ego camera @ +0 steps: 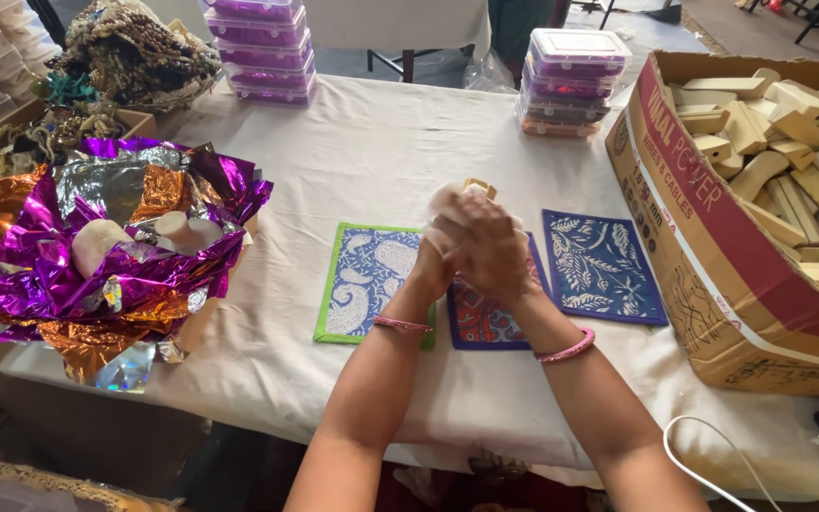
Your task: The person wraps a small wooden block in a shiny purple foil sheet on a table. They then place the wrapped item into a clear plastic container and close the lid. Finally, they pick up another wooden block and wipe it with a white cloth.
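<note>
Both hands meet above the desk [372, 142], over the middle of three printed cards. Right hand [490, 248] lies on top, fingers curled around a small tan wooden block [479, 187] whose upper end pokes out just above the knuckles. Left hand [440, 248] is pressed against it from the left, fingers closed on a whitish wad [447, 201], possibly cloth or foam; cannot tell. Block's long axis appears roughly upright, most of it hidden in the grip. Beneath: green-bordered paisley card [369, 280] left, red-orange card [482, 322] directly under the wrists, blue leaf-print card [601, 265] right. Cardboard box of wooden blocks [713, 246] sits nearer the right hand; foil wrapping heap [97, 246] lies well left.
</note>
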